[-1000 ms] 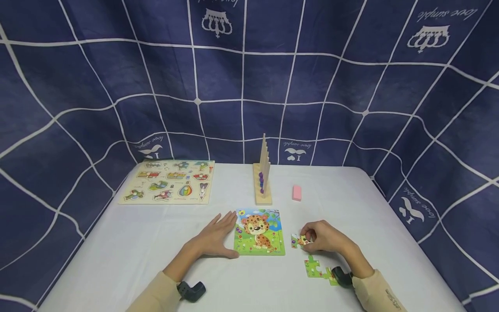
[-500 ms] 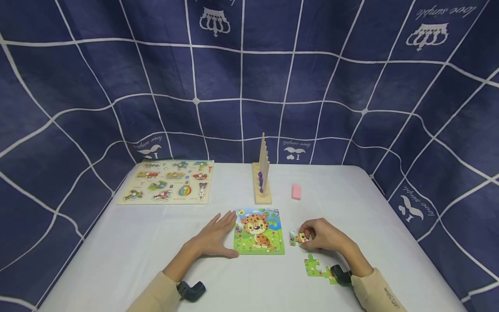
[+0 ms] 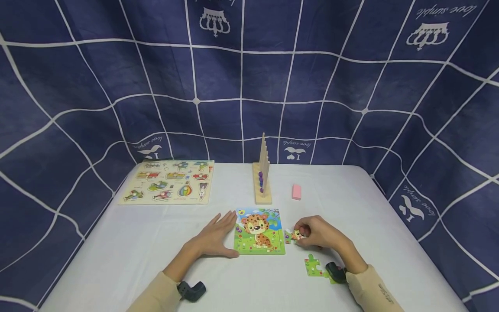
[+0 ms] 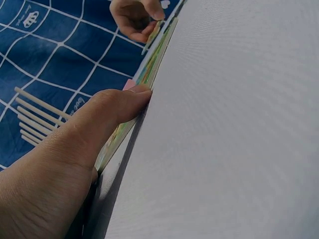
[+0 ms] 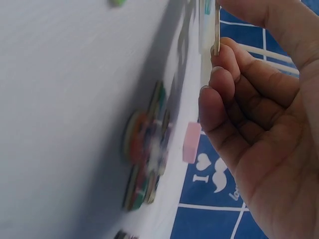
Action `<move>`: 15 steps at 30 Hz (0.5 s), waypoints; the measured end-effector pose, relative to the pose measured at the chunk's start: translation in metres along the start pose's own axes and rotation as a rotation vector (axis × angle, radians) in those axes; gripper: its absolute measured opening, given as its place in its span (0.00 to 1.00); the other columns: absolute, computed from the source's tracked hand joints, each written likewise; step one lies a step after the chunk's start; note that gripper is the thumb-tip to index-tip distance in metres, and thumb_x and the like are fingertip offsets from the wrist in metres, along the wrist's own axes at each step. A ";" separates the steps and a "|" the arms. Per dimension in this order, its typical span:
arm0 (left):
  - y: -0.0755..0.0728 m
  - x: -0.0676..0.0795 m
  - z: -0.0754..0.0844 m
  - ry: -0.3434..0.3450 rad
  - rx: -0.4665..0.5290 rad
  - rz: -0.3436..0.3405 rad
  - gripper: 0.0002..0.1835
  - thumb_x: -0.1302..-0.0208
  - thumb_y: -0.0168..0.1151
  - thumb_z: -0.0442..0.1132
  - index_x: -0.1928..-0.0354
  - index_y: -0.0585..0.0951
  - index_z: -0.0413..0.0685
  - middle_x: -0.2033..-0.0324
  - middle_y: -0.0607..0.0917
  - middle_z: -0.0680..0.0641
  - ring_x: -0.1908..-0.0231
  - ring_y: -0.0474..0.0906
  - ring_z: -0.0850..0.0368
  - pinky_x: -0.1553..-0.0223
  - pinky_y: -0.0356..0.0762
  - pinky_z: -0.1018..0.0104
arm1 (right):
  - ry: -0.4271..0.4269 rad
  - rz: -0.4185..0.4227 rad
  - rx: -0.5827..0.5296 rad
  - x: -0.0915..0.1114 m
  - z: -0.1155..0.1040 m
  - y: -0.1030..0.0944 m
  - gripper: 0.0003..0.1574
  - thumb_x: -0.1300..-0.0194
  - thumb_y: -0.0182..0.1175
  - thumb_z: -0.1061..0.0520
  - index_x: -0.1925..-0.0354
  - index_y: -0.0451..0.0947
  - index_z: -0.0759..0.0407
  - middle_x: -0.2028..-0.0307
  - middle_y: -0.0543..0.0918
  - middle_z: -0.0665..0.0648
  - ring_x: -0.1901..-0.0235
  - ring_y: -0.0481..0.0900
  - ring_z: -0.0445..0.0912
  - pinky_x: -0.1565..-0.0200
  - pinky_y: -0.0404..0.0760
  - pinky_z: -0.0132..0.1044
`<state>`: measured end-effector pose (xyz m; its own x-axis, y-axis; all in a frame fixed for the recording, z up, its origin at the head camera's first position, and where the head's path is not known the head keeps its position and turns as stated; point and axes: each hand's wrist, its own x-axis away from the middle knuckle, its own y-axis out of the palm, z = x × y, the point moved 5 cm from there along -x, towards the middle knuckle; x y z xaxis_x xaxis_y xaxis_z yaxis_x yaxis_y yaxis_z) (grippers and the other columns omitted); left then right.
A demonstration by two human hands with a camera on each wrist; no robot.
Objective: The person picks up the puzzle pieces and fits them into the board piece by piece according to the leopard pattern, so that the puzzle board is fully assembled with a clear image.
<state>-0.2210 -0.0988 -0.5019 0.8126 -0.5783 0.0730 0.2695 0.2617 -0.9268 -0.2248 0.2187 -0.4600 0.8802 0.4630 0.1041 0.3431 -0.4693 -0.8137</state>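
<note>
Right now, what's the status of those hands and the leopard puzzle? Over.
Left hand touching left edge of leopard puzzle board. Right hand pinching jigsaw pieces just right of the board. Nothing visible between pieces and board.

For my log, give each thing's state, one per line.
Leopard board: flat, picture up.
Held pieces: pinched, apparently joined, partly hidden.
Green pieces: lying flat, partly hidden.
Left hand: touching Leopard board's edge.
Right hand: pinching Held pieces.
Vehicle board: flat, picture up.
Peg stand: upright, beads on it.
Pink block: lying by itself.
</note>
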 end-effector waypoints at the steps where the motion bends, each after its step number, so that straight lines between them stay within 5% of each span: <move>1: 0.000 0.000 0.000 0.001 0.005 0.001 0.66 0.57 0.62 0.78 0.25 0.53 0.41 0.23 0.50 0.45 0.22 0.44 0.50 0.22 0.40 0.48 | -0.004 0.000 0.003 -0.001 -0.002 0.000 0.18 0.53 0.75 0.55 0.62 0.82 0.54 0.77 0.76 0.45 0.76 0.71 0.36 0.76 0.74 0.27; 15: 0.001 0.000 0.000 -0.010 -0.010 -0.004 0.67 0.58 0.60 0.79 0.24 0.52 0.42 0.23 0.49 0.46 0.22 0.43 0.52 0.22 0.39 0.49 | -0.154 0.002 0.008 -0.023 -0.032 0.002 0.15 0.54 0.73 0.58 0.65 0.81 0.53 0.78 0.75 0.46 0.76 0.69 0.34 0.73 0.73 0.26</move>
<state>-0.2205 -0.0987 -0.5028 0.8168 -0.5713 0.0801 0.2675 0.2520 -0.9300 -0.2338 0.1830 -0.4458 0.8199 0.5724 0.0134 0.3379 -0.4650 -0.8183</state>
